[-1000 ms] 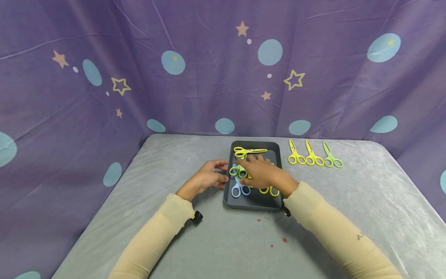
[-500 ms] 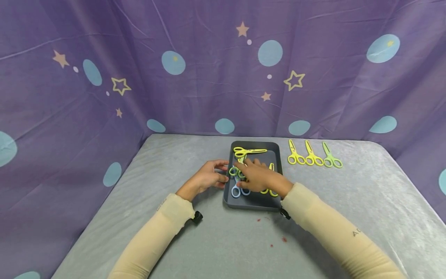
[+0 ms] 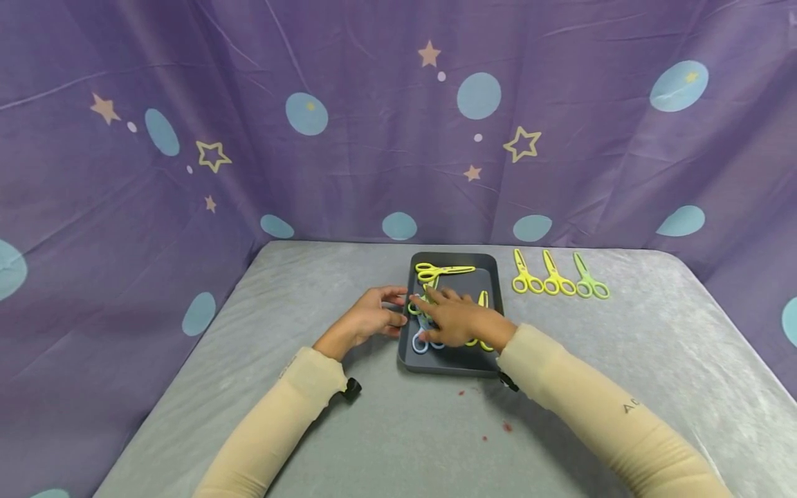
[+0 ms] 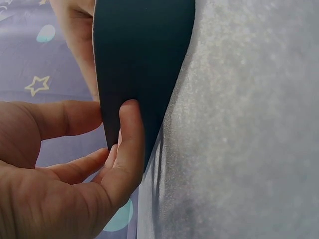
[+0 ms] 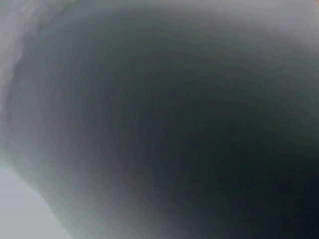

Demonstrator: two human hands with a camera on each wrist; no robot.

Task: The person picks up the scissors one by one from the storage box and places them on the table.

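the right grip spreads over green scissors and blue scissors in the tray, seemingly clasping nothing; the left grip, fingers loosely parted, touches the tray's side, likely steadying it. on the desk, three scissors lie blades-away, seemingly for order.

On the right sleeve, dark lettering is printed on the forearm, well apart from the cuff and close to the far edge of the arm. A capital A can be read. Just to its right and slightly farther off, a second, rounded character is shown, by which the A is followed in a rising line; whether a C, an O or a D is meant cannot be told. Near the left cuff, faint small lettering is borne along the sleeve, too small to be read.
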